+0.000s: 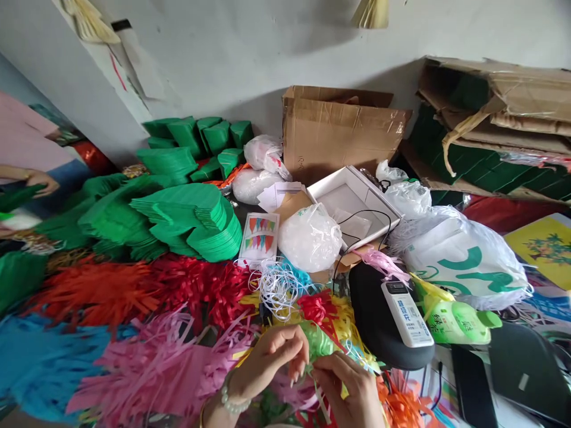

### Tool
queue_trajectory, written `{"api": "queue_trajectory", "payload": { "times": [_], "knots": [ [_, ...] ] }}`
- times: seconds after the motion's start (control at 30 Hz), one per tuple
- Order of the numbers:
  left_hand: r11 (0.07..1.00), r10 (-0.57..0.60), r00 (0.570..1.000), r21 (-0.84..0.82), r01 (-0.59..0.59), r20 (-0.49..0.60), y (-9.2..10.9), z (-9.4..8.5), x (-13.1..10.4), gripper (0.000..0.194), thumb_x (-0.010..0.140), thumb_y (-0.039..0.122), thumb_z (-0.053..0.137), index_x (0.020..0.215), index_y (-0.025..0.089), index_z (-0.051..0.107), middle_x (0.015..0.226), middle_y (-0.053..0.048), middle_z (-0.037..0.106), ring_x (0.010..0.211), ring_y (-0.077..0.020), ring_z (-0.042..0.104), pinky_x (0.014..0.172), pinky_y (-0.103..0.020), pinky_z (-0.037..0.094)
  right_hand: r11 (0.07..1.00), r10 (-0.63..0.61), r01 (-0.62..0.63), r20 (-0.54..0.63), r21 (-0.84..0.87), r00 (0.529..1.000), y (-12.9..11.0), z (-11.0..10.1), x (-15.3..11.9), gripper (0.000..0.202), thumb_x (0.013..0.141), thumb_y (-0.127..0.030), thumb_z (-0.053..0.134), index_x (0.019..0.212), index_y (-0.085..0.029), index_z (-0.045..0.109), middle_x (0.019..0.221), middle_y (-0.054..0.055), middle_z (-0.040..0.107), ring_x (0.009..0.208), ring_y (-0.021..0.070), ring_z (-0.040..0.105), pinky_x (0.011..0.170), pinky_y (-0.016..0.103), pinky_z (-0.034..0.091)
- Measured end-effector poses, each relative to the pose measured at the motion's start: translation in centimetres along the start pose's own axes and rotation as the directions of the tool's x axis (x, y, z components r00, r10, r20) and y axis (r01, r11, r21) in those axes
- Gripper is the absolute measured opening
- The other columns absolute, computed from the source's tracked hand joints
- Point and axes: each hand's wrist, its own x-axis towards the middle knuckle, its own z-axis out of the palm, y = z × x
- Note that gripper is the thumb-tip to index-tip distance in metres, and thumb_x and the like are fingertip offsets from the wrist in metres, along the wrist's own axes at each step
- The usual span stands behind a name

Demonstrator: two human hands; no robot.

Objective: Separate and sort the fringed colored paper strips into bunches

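Low in the middle, my left hand, with a beaded bracelet at the wrist, has its fingers curled and pressed together. Whatever they grip is too small to make out. Beside it, my right hand pinches a light green paper tassel, whose body lies just beyond both hands. Pink tassels spread to the left of my left hand. Past my fingers are a red tassel, yellow fringes and a loose tangle of white string. Orange fringe lies right of my right hand.
Green paper stacks fill the left, near another person's hand. Behind are a cardboard box, a white box lid and plastic bags. Rightward lie a black case, a white device and a green bottle.
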Motion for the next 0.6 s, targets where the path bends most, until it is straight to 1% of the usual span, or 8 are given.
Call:
{"api": "queue_trajectory", "payload": {
  "times": [0.07,0.17,0.2,0.23,0.33,0.4,0.5,0.6],
  "knots": [
    [0.999,-0.017,1.0,0.044,0.016,0.014,0.0,0.1,0.3,0.047,0.091,0.058,0.049,0.077,0.014,0.06,0.065,0.0,0.054,0.056,-0.0101,0.048,0.056,-0.022,0.041,0.999,0.047,-0.047,0.011,0.019,0.999,0.1,0.1,0.0,0.025,0.094,-0.037,0.049,0.084,-0.022,0.066,0.067,0.001,0.064,0.05,0.0119,0.054,0.05,0.02,0.042],
    [0.992,-0.037,0.999,0.118,0.034,0.025,0.2,0.7,0.8,0.046,0.091,0.056,0.05,0.076,0.014,0.059,0.068,-0.001,0.054,0.059,-0.0105,0.049,0.059,-0.022,0.04,0.984,0.121,-0.124,0.033,0.127,0.992,0.3,0.4,0.0,0.027,0.094,-0.041,0.049,0.102,-0.021,0.064,0.061,-0.001,0.064,0.046,0.0121,0.054,0.049,0.02,0.042],
    [0.99,-0.044,0.999,0.132,0.04,0.027,0.3,0.9,1.0,0.045,0.091,0.056,0.051,0.076,0.014,0.059,0.068,-0.001,0.054,0.06,-0.0106,0.049,0.059,-0.022,0.04,0.978,0.134,-0.139,0.041,0.156,0.99,0.4,0.4,0.0,0.028,0.094,-0.042,0.049,0.102,-0.02,0.063,0.059,-0.002,0.063,0.046,0.0122,0.054,0.049,0.02,0.042],
    [0.989,-0.054,0.998,0.139,0.049,0.03,0.4,1.0,1.1,0.045,0.09,0.056,0.052,0.077,0.014,0.059,0.069,0.0,0.054,0.061,-0.0107,0.049,0.06,-0.022,0.039,0.974,0.143,-0.148,0.046,0.171,0.989,0.5,0.4,-0.1,0.027,0.094,-0.042,0.048,0.098,-0.02,0.064,0.058,-0.001,0.063,0.047,0.0123,0.055,0.049,0.019,0.042],
    [0.986,-0.091,0.994,0.145,0.083,0.056,0.3,1.1,1.7,0.045,0.09,0.058,0.051,0.078,0.015,0.058,0.068,0.0,0.053,0.06,-0.0108,0.047,0.059,-0.023,0.038,0.982,0.146,-0.145,0.004,0.119,0.989,1.3,0.2,-0.3,0.029,0.095,-0.038,0.046,0.08,-0.02,0.064,0.063,0.001,0.065,0.054,0.0133,0.059,0.053,0.02,0.043],
    [0.982,-0.108,0.992,0.165,0.096,0.066,0.0,0.9,2.1,0.045,0.09,0.058,0.05,0.078,0.015,0.058,0.067,0.001,0.053,0.059,-0.011,0.046,0.058,-0.023,0.037,0.987,0.149,-0.147,-0.025,0.057,0.989,1.9,0.0,-0.6,0.024,0.094,-0.035,0.049,0.083,-0.021,0.065,0.067,0.001,0.066,0.057,0.0139,0.06,0.055,0.02,0.044],
    [0.965,-0.126,0.99,0.237,0.108,0.062,-0.6,0.7,2.8,0.045,0.091,0.057,0.049,0.076,0.016,0.057,0.067,0.001,0.053,0.06,-0.0114,0.046,0.059,-0.024,0.035,0.985,0.172,-0.172,-0.014,-0.005,0.985,2.7,-0.1,-0.7,0.013,0.089,-0.03,0.056,0.092,-0.023,0.067,0.071,0.0,0.069,0.053,0.0129,0.059,0.053,0.02,0.042],
    [0.952,-0.159,0.984,0.276,0.132,0.076,-0.9,0.8,3.4,0.044,0.091,0.058,0.048,0.077,0.016,0.057,0.068,0.001,0.053,0.064,-0.0122,0.047,0.06,-0.023,0.034,0.983,0.185,-0.185,-0.009,0.022,0.983,3.1,0.0,-0.6,0.014,0.091,-0.027,0.053,0.088,-0.022,0.066,0.068,-0.001,0.068,0.054,0.0126,0.06,0.054,0.019,0.043]
  ]
}}
